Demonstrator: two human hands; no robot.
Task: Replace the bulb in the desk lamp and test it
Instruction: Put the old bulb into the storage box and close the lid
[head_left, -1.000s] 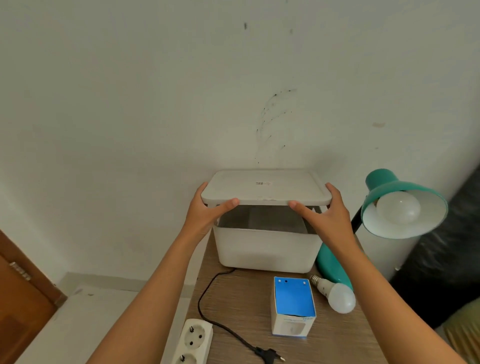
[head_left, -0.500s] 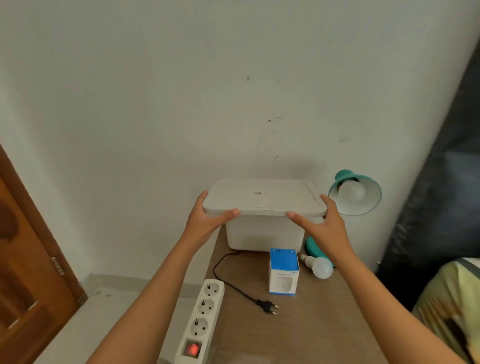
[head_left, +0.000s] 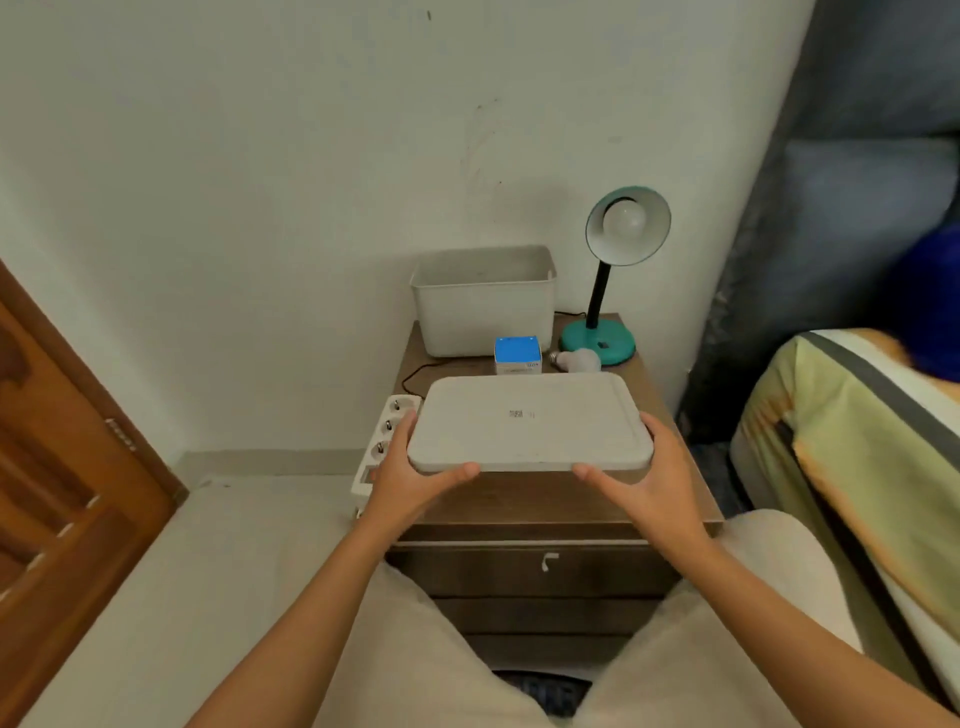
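Observation:
A teal desk lamp (head_left: 600, 340) stands at the back right of the brown nightstand (head_left: 545, 499), a white bulb (head_left: 627, 219) in its shade. A loose white bulb (head_left: 577, 359) lies beside the lamp's base, next to a blue and white bulb box (head_left: 517, 355). Over the nightstand's front I hold a flat white lid (head_left: 527, 423): my left hand (head_left: 415, 480) grips its near left corner, my right hand (head_left: 652, 475) its near right corner. The white storage bin (head_left: 483, 299) stands uncovered at the back, against the wall.
A white power strip (head_left: 387, 441) lies along the nightstand's left edge, and the lamp's black cord (head_left: 415, 374) runs behind the lid. A brown door (head_left: 62, 478) is on the left, a bed with a striped cover (head_left: 852, 441) on the right. My knees are below the drawer.
The lid has come off the bin and moved toward me, down over the nightstand's front. The view has pulled back and tilted down, showing the whole nightstand and my knees.

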